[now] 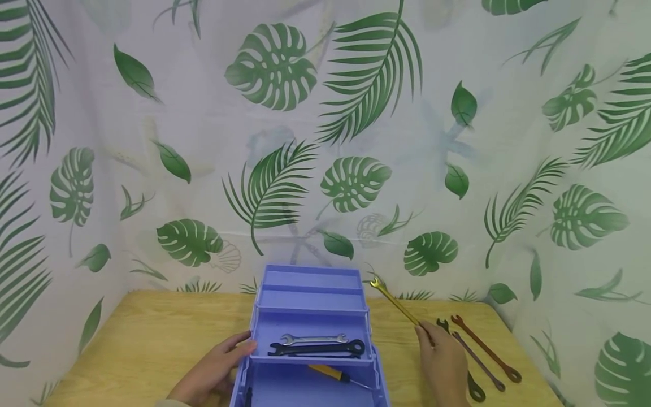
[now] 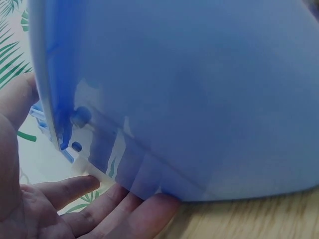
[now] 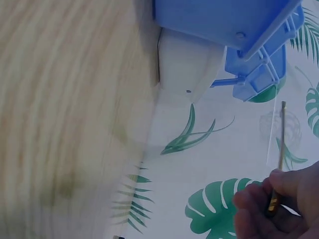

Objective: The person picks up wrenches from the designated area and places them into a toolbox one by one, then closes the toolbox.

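Note:
A blue-purple toolbox (image 1: 305,390) with raised stepped trays stands at the front middle of the table. Against its left side rests my left hand (image 1: 216,367), thumb at the tray edge. Seen from the left wrist, the fairly straight fingers (image 2: 149,214) touch the outer wall (image 2: 199,99). My right hand (image 1: 442,359) pinches a gold combination wrench (image 1: 394,299) near its lower end, right of the box, its open-end head pointing up and left. In the lower tray lie a silver wrench (image 1: 314,339) and a black wrench (image 1: 320,349).
On the table right of my right hand lie a reddish-brown wrench (image 1: 485,347), a purplish wrench (image 1: 478,362) and a black wrench (image 1: 475,390), partly hidden. A yellow-handled screwdriver (image 1: 325,371) lies in the box's bottom. Behind the wooden table (image 1: 193,316) hangs a leaf-print cloth (image 1: 203,113).

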### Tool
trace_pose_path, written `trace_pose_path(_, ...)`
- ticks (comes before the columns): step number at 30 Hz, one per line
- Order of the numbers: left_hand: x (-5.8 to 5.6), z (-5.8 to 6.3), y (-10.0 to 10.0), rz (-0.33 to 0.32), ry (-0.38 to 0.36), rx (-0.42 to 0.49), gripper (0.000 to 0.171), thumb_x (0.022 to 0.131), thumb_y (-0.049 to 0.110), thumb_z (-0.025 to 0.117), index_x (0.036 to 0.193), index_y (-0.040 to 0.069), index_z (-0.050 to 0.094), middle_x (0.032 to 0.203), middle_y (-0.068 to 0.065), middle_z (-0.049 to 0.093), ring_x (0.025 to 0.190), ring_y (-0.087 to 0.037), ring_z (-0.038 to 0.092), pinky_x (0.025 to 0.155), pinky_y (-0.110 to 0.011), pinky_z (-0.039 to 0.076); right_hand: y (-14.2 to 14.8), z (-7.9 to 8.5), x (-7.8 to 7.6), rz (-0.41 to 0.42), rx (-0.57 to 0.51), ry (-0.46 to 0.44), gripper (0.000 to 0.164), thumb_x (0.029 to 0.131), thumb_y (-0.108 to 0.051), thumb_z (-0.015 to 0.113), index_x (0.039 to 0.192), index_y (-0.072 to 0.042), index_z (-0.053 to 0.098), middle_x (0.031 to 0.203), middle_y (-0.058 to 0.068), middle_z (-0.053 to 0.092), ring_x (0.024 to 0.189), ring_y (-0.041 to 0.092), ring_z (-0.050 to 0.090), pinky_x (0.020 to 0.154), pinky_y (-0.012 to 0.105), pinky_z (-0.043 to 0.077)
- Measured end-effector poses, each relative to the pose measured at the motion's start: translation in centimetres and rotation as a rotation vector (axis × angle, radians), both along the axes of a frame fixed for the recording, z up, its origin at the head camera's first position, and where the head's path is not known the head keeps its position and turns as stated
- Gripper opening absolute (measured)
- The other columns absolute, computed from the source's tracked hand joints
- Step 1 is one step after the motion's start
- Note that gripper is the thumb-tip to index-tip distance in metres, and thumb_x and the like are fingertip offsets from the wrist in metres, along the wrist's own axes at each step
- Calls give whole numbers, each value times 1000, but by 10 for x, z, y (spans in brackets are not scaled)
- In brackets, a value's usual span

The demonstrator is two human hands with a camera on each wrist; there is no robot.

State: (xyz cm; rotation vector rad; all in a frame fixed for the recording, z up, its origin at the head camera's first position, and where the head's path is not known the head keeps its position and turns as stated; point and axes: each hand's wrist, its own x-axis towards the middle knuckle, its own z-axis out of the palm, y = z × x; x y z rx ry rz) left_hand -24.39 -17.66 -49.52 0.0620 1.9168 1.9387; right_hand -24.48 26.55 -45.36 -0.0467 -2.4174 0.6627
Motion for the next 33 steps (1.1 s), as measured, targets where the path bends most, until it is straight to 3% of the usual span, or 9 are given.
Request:
trace_pose_path(6,0,0,0,-5,2,13,85,106,47,54,161,-7,18,137,-31,60,108,-38,69,77,-60,61,-6,-2,-1,78,14,203,13,89,-4,80,102,-3,80,96,10,78,75,23,73,62,41,61)
trace_pose_path(11,1,1,-1,-6,9,27,83,106,45,54,161,-6,18,135,-29,61,109,-38,68,79,-60,61,-8,-6,-3,144,6,282,17,88,-3,81,105,-6,80,101,8,79,82,22,75,73,14,55)
trace_pose_path(13,2,1,0,-8,11,30,83,106,45,54,161,-6,18,134,-29,62,109,-38,69,79,-60,61,-9,-7,-3,158,9,305,20,87,-2,81,107,-7,80,102,7,79,85,23,75,77,10,53)
trace_pose_path(20,2,2,0,-3,9,20,85,105,48,56,161,-6,19,134,-28,63,106,-37,70,78,-59,62,-13,-6,-2,211,119,339,26,83,-4,85,108,-11,80,104,3,79,93,23,75,76,38,59)
trace_pose_path(27,1,1,-1,-16,12,20,85,106,47,54,161,-7,19,135,-28,62,107,-36,69,78,-59,62,-18,-11,-3,301,178,378,29,78,-4,87,106,-11,81,104,0,79,90,19,74,75,35,60)
trace_pose_path(33,1,-1,-1,-17,16,27,83,106,45,53,161,-7,17,134,-29,62,106,-37,69,76,-59,62,-21,-15,-3,338,173,349,26,81,-7,86,105,-14,81,104,-4,78,90,17,72,76,32,59)
